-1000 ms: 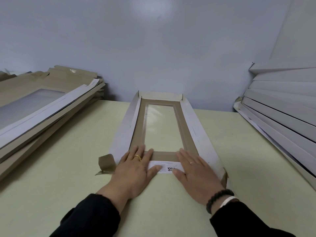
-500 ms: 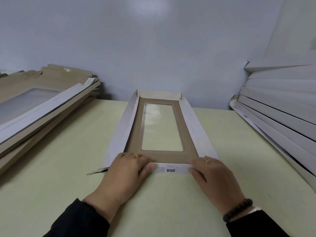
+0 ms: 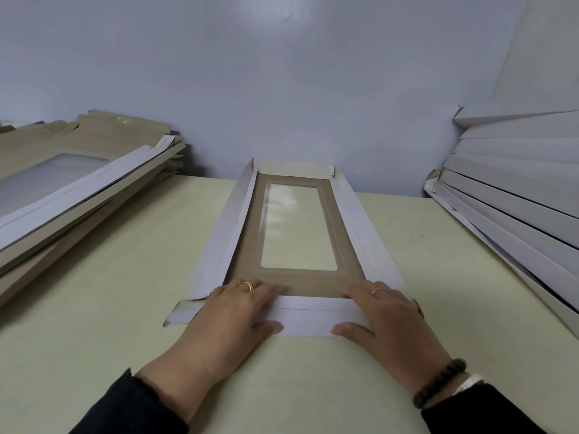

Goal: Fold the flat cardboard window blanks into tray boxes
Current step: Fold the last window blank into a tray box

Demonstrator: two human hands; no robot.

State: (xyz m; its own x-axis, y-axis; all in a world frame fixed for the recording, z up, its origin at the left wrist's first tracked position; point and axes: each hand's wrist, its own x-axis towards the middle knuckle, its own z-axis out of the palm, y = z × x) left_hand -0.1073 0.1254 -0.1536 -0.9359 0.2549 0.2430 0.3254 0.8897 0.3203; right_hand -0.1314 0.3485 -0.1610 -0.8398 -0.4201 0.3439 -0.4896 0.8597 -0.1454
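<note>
Both hands — left hand (image 3: 232, 311), right hand (image 3: 387, 314) — are pressing the near flap (image 3: 308, 317) of the window blank (image 3: 297, 220) lying mid-table (image 3: 125, 277); fingers seemingly straight, together. Uneven pressure is risking a crooked crease — the corner tab (image 3: 181, 313) left of the flap may be crumpling.

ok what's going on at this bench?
A person is folding a cardboard window blank on the pale table. The left hand and right hand press flat on the white near-end flap, one at each corner. The long side flaps and far flap are creased but lie low. A stack of flat blanks sits on the left, a white stack on the right.
</note>
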